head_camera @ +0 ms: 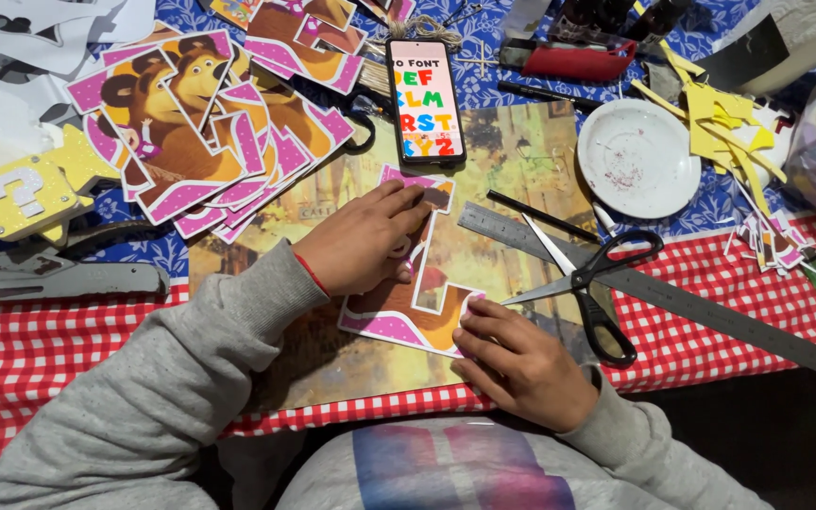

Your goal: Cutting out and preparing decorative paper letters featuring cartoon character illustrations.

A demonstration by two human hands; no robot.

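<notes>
Two hands (365,241) (521,359) on cutout letter (427,283)

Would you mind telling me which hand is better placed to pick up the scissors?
Right, probably. The right hand rests beside the scissors, while the left hand presses flat on the paper cutout, farther away.

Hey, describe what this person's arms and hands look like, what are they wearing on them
Both arms are covered by loose, light grey sweatshirt sleeves with ribbed cuffs. The left hand is bare, with a thin red thread band around the wrist just past the cuff. The right hand is bare too, with no ring, glove or watch visible.
</notes>
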